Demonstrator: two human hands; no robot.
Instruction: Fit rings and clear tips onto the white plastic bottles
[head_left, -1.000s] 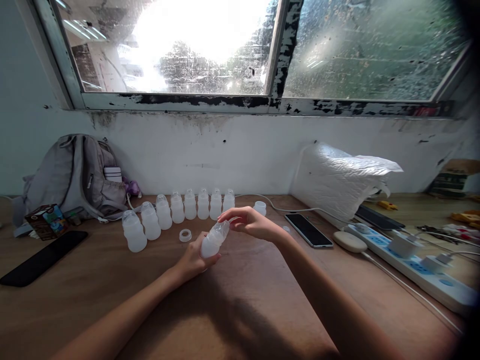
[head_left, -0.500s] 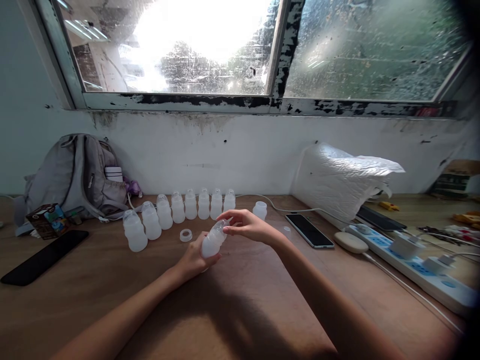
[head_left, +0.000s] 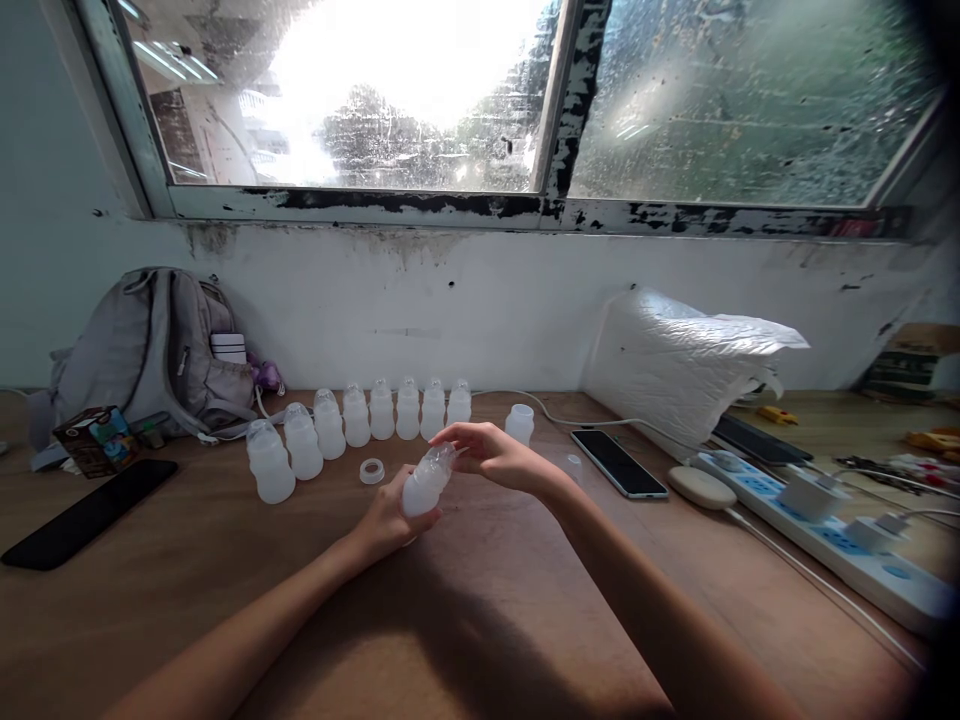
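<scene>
My left hand (head_left: 390, 515) is wrapped round the lower body of a frosted white baby bottle (head_left: 424, 490), tilted with its clear cap up and to the right. The curved fingers of my right hand (head_left: 487, 457) are at the cap end of that bottle; exactly where the fingertips touch is partly hidden. Left of the bottle, a white screw ring (head_left: 372, 471) lies on the table. An uncapped bottle (head_left: 519, 424) stands beyond my right hand. A small clear piece (head_left: 574, 464) lies right of my right wrist.
Several capped bottles (head_left: 330, 424) stand in a curved row at the back. A phone (head_left: 619, 462), a round pad (head_left: 702, 486) and a power strip (head_left: 817, 530) with cables lie on the right. A backpack (head_left: 154, 350) and a black slab (head_left: 90, 515) are on the left; a silvery bag (head_left: 675, 360) leans against the wall.
My right hand's fingers have shifted on the cap end, with the thumb drawn back to the right from the bottle's near side. My left hand keeps its hold, nearly unmoved.
</scene>
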